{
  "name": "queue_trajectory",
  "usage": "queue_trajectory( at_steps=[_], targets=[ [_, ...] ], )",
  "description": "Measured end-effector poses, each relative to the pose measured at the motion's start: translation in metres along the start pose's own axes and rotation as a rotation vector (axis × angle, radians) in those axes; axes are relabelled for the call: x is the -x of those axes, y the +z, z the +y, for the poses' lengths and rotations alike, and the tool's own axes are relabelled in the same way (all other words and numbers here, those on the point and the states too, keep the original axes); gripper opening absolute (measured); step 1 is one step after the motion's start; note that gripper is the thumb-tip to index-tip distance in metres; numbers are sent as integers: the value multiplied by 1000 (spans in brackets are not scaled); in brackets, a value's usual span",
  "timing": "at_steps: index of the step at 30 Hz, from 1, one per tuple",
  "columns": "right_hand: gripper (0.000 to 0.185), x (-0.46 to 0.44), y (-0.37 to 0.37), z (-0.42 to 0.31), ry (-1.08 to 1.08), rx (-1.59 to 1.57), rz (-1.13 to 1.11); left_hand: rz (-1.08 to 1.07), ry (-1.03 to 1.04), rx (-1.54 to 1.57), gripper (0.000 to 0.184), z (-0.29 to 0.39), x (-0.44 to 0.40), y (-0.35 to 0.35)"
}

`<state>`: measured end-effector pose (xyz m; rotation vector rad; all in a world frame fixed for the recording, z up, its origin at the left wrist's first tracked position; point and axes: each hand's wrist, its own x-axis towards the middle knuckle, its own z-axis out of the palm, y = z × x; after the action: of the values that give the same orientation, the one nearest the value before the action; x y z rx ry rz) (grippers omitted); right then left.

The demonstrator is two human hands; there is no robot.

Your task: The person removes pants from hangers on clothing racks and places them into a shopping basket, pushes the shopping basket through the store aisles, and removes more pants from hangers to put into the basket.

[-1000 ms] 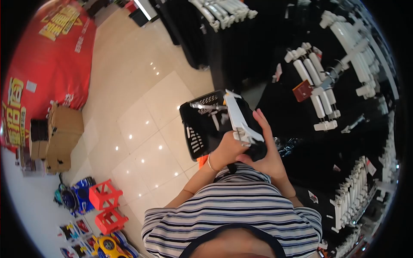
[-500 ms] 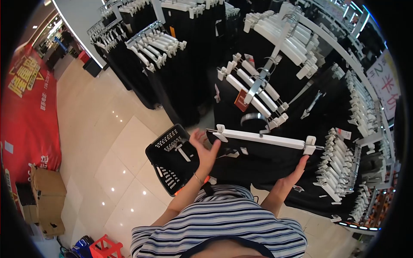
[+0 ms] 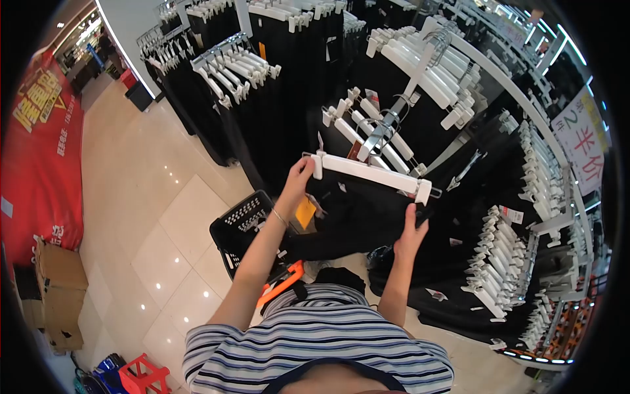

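Observation:
A white clip hanger (image 3: 367, 172) with a black garment (image 3: 357, 203) hanging from it is stretched between my two hands, tilted down to the right. My left hand (image 3: 295, 184) is closed at its left clip. At the other end, my right hand (image 3: 409, 235) pinches the upper edge of the black cloth just below the right clip. The hanger's top lies close against the chrome rack arm (image 3: 387, 125), where other white hangers (image 3: 367, 131) hang; whether its hook sits on the arm I cannot tell. A yellow-orange tag (image 3: 305, 213) shows beside my left wrist.
A black shopping basket (image 3: 226, 230) with an orange handle (image 3: 287, 284) stands left of my body. Racks of black garments on white hangers (image 3: 236, 72) fill the front and right. Cardboard boxes (image 3: 62, 282) and a red stool (image 3: 144, 375) are at lower left.
Both hands have carried the hanger and garment forward and slightly left, up to the rack arm. The yellow-orange tag has come into view.

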<state>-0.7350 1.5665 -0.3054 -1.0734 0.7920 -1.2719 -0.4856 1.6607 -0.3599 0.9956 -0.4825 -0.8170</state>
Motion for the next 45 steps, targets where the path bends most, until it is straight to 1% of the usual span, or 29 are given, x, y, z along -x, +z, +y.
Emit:
queue_trajectory(
  at_steps=[3, 5, 7, 8, 9, 11, 12, 13, 15, 16, 17, 18, 19, 20, 21, 22, 23, 24, 25, 26, 28, 29, 30, 31, 34, 37, 40, 43, 45],
  targets=[
    [22, -4, -16, 46, 46, 4, 9, -81, 9, -263, 27, 7, -23, -9],
    [26, -3, -29, 70, -3, 189, -44, -101, 57, -389, 28, 11, -44, -15],
    [28, 3, -27, 77, 30, 173, -93, -81, 91, -482, 30, 21, -58, -14],
    [27, 5, -25, 85, 46, 119, -111, -28, 17, -489, 36, 22, -66, -17],
    [34, 8, -25, 91, 72, 195, -147, 17, -184, -427, 43, 29, -67, -20],
    [39, 20, -5, 103, -132, 275, -168, 211, -297, -437, 50, 32, -67, -29],
    [48, 24, -9, 119, -25, 286, -257, 29, -301, -184, 53, 52, -47, -18],
    [59, 27, -14, 143, 80, 294, -345, -60, -344, -40, 54, 37, -49, -38],
    [56, 35, -32, 211, 268, 371, -325, -238, -426, 250, 55, -5, -57, -87],
    [54, 40, -38, 230, 363, 408, -312, -114, -462, 180, 48, -10, -44, -90],
    [49, 46, -39, 230, 501, 192, -298, 99, -495, 38, 36, -38, -38, -101],
    [44, 51, -39, 227, 634, -27, -280, 198, -594, 72, 29, -81, -33, -128],
    [39, 53, -38, 223, 759, -249, -259, 175, -611, -114, 35, -118, -20, -148],
    [38, 53, -37, 218, 886, -307, -262, -99, -676, -576, 51, -131, 1, -156],
    [37, 52, -35, 209, 1014, -364, -263, -126, -504, -420, 72, -197, 16, -178],
    [36, 51, -33, 200, 1143, -421, -262, -221, -627, -429, 85, -174, 43, -144],
    [36, 52, -30, 187, 1167, -487, -233, -397, -807, -718, 83, -214, 53, -156],
    [36, 54, -28, 172, 1190, -551, -199, -400, -904, -786, 77, -170, 77, -106],
    [37, 54, -25, 159, 1210, -615, -168, -570, -939, -621, 68, -205, 88, -113],
    [36, 53, -24, 146, 1156, -620, -115, -578, -1020, -580, 51, -198, 101, -92],
    [34, 47, -26, 128, 1045, -627, -14, -466, -1098, -150, 47, -167, 112, -34],
    [36, 34, -44, 128, 908, -818, -407, -351, -1093, -120, 44, -171, 118, -5],
    [35, 24, -53, 131, 949, -861, -440, -236, -1085, -99, 42, -178, 120, 18],
    [35, 19, -57, 131, 990, -904, -474, -324, -1007, -5, 40, -190, 121, 29],
    [35, 18, -64, 119, 964, -473, -181, -494, -860, 238, 38, -204, 118, 60],
    [37, 31, -74, 98, 302, 312, -283, -516, -864, 531, 37, -190, 120, 90],
    [51, 32, -109, 71, 160, 464, -222, -534, -829, 935, 37, -152, 123, 126],
    [61, 43, -214, 119, 642, -296, -276, -588, -738, 1211, 36, -117, 113, 160],
    [56, 48, -215, 111, 412, 197, -610, -579, -689, 1286, 36, -104, 101, 175]
  ],
)
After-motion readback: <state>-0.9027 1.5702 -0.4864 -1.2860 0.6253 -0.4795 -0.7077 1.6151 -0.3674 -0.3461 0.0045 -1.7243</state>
